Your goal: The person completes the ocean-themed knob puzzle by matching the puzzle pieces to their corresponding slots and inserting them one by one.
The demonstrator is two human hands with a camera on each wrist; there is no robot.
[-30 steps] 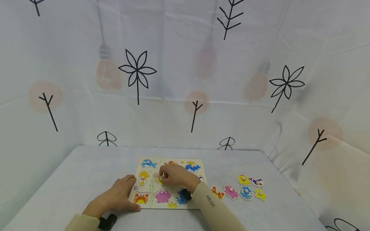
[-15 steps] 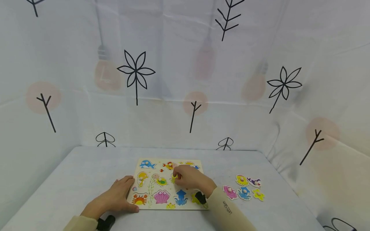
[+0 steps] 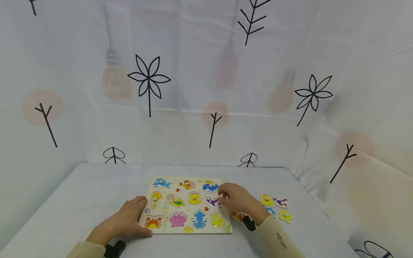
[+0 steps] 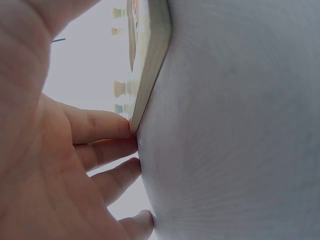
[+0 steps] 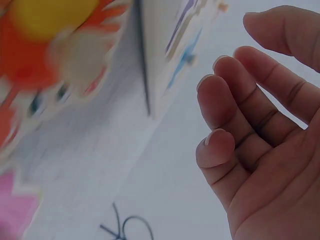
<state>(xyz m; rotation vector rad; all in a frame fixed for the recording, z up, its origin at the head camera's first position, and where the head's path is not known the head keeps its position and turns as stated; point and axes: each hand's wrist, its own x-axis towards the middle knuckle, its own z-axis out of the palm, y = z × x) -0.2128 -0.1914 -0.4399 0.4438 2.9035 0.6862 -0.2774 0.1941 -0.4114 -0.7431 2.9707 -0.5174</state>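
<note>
A cream sea-animal puzzle board (image 3: 211, 231) lies flat on the table. My left hand (image 3: 127, 218) rests at its left edge, thumb near the front corner. In the left wrist view, straight fingers (image 4: 100, 127) touch the edge of the board. Knobbed dolphin (image 3: 161, 183), seahorse (image 3: 155, 200), turtle (image 3: 176, 201), fish (image 3: 187, 184) and whale (image 3: 210, 186) pieces sit on the board. My right hand (image 3: 240, 200) hovers at the board's right side, its fingers loosely bent and holding nothing in the right wrist view. Below it lies a crab piece (image 5: 30, 65), partly hidden in the head view.
Right of the board lie a yellow round piece (image 3: 266, 200), a purple whale piece (image 3: 280, 203), a yellow starfish piece (image 3: 285, 215) and a blue piece (image 3: 271, 211), mostly covered by the arm. A pink piece (image 5: 17, 207) shows in the right wrist view. Patterned cloth walls surround the table.
My right hand has left the turtle piece, which it was touching on the board, and moved right across the board to its right edge. My left hand has stayed at the board's left edge.
</note>
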